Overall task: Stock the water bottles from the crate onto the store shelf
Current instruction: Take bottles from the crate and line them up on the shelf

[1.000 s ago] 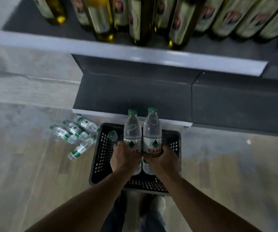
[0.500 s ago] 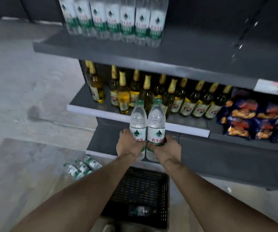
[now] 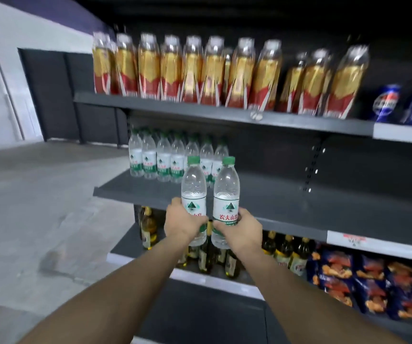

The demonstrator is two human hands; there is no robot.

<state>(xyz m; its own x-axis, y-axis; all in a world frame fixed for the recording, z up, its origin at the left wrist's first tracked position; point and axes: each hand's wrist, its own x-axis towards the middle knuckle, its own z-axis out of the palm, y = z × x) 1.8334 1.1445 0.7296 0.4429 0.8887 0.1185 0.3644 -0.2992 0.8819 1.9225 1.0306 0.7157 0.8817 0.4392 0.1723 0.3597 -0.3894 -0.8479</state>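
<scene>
Two bottles are being held upright, side by side, in front of the shelf (image 3: 262, 202): the left hand (image 3: 184, 223) is wrapping its grip around the left bottle (image 3: 193, 194), the right hand (image 3: 243, 230) around the right bottle (image 3: 226, 194). Stocked bottles (image 3: 170, 160) are crowding the shelf's left end. Setting down too close could topple that row; landing near the front edge could tip a bottle off.

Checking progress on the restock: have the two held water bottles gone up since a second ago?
Yes. The two held water bottles rose from just above the crate to the water shelf, caps level with the stocked water bottles.
</scene>
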